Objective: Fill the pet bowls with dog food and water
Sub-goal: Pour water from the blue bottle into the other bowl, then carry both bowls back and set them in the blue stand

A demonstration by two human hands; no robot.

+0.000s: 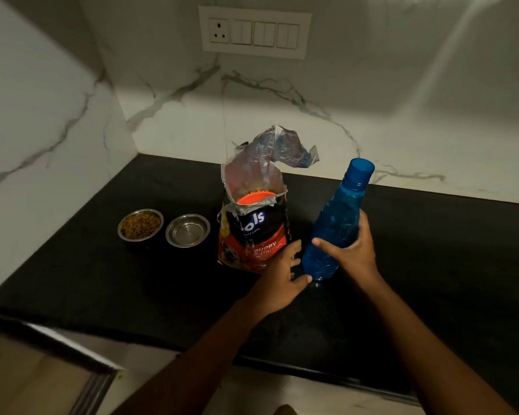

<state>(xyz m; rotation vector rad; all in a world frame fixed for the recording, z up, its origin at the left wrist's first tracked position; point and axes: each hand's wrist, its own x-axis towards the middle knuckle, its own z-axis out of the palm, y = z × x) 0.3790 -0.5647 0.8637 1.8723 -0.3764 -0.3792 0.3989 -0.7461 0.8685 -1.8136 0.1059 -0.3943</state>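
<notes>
Blue bottle (336,223) tilts, gripped by right hand (352,253).

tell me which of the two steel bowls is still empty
The right-hand bowl, nearest the dog food bag, holds nothing; the left bowl is full of kibble.

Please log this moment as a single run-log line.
right hand: holds tilted blue bottle | left hand: open at its base | left bowl: kibble | right bowl: empty
</notes>
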